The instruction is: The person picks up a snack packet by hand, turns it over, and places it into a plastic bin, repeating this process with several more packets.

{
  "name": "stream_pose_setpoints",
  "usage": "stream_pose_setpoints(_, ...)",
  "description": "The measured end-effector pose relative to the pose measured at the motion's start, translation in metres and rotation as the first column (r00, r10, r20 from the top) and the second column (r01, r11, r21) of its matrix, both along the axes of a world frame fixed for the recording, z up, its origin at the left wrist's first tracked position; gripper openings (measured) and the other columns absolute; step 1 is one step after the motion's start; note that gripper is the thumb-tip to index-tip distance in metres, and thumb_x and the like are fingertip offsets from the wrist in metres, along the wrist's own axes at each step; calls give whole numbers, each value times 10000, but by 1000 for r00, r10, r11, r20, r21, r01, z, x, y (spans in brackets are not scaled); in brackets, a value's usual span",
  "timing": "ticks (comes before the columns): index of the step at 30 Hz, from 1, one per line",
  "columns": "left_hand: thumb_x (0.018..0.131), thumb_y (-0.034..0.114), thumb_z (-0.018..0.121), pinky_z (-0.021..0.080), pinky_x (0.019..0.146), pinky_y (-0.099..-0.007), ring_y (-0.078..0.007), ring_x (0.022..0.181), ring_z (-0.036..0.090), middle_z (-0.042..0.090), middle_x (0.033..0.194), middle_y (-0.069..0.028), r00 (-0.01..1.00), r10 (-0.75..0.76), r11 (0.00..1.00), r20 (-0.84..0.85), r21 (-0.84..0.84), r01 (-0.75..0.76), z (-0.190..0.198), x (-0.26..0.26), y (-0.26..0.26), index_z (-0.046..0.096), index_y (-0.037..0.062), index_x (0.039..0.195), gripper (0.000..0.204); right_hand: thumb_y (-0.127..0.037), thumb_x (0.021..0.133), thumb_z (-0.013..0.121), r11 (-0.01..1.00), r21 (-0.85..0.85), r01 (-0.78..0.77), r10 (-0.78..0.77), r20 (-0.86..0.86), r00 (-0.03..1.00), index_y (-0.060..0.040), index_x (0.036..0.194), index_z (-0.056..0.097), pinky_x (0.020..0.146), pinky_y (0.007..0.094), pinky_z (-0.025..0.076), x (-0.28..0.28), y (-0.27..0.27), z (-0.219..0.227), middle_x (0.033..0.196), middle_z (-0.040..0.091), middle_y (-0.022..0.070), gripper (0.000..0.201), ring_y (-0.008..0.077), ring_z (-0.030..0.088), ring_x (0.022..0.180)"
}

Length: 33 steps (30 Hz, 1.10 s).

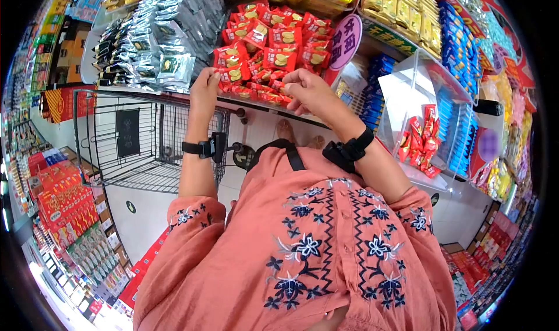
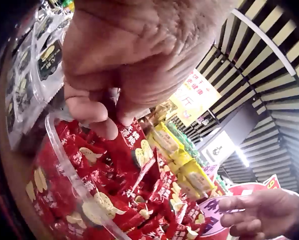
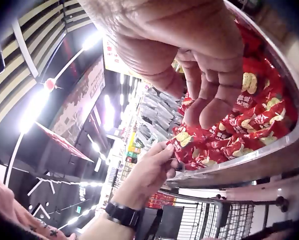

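Red snack packets (image 1: 283, 38) with pictures of yellow chips fill a clear bin (image 2: 64, 165). At the bin's front left corner my left hand (image 1: 205, 92) pinches the edge of one red packet (image 2: 134, 140) between thumb and fingers. That packet (image 3: 183, 142) still overlaps the pile in the right wrist view. My right hand (image 1: 314, 95) hovers over the bin's front right part with its fingers loosely bent and nothing held. In the right wrist view, the right fingers (image 3: 209, 107) hang just above the packets.
Silver packets (image 1: 174, 34) lie heaped in the bin to the left. A wire shopping cart (image 1: 151, 144) stands below it. On the right, a clear box (image 1: 460, 106) has several red sticks (image 1: 422, 138) in front of it. A purple sign (image 1: 346, 41) stands at the bin's right edge.
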<state>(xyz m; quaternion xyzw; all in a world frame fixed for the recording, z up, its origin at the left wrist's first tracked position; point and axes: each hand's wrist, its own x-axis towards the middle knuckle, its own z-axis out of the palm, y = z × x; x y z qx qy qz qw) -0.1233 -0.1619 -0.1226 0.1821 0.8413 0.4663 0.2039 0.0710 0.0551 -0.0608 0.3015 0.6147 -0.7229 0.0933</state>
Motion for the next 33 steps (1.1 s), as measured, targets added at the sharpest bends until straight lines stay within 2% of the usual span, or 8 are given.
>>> stream_pose_setpoints(5,966,101,591,515,705,-407,-325,812,645,654,855,-153,879,-87,991,-469,-134,27,-31,-13,1,616,-10,1040,136,-234,946,586,1000,-5,-21,21,-5,1000,1,1178,554,577,295,546,-1,0,-4,936,617,75,331,178,681,715)
stream_pose_setpoints(8,948,89,588,516,792,-478,-433,959,604,629,1065,-224,858,-112,954,-501,-295,-47,-27,-8,4,601,36,1129,189,-234,948,584,1000,-12,-5,5,8,1000,2,1178,555,574,292,544,0,1,0,938,621,76,331,178,682,723)
stream_pose_setpoints(11,929,86,613,526,812,-478,-430,993,598,559,1173,-226,833,-19,966,-552,-224,-126,-11,14,12,558,83,1236,312,-237,949,584,1000,-12,6,-6,-3,1000,3,1179,556,569,290,538,3,0,1,938,624,72,334,174,680,723)
stream_pose_setpoints(14,912,86,643,531,818,-477,-433,1004,594,506,1206,-216,764,-86,988,-639,-156,-20,25,40,22,521,101,1306,413,-240,950,583,1000,-26,17,-18,-18,1000,3,1181,556,568,289,535,4,0,4,940,625,68,337,169,675,721)
stream_pose_setpoints(20,868,132,727,536,802,-451,-388,1001,598,500,1129,-172,816,-200,941,-543,-337,6,6,54,28,551,118,1292,459,-231,949,613,998,-64,10,-12,-36,999,-22,1171,564,592,267,542,8,2,14,943,616,36,309,125,650,733)
stream_pose_setpoints(25,879,76,679,491,897,-457,-390,1055,557,505,1114,-191,705,-278,946,-652,-314,83,-9,41,18,553,92,1299,439,-233,958,601,996,-88,-9,-1,-109,994,-25,1167,571,600,262,541,18,2,15,960,632,54,296,126,654,730)
stream_pose_setpoints(28,901,115,692,457,910,-434,-357,1049,531,574,1050,-184,771,-212,971,-600,-218,98,12,50,32,561,24,1269,402,-235,964,593,996,-83,29,-40,-130,991,-24,1162,575,605,257,537,37,7,30,963,642,61,290,127,654,729)
stream_pose_setpoints(33,963,191,672,497,743,-289,-150,889,561,562,1058,-94,851,-225,969,-474,-16,247,40,64,85,578,-23,1199,332,-256,960,599,999,-12,45,-46,-150,988,-32,1137,598,632,254,535,88,34,97,933,657,27,286,107,650,746)
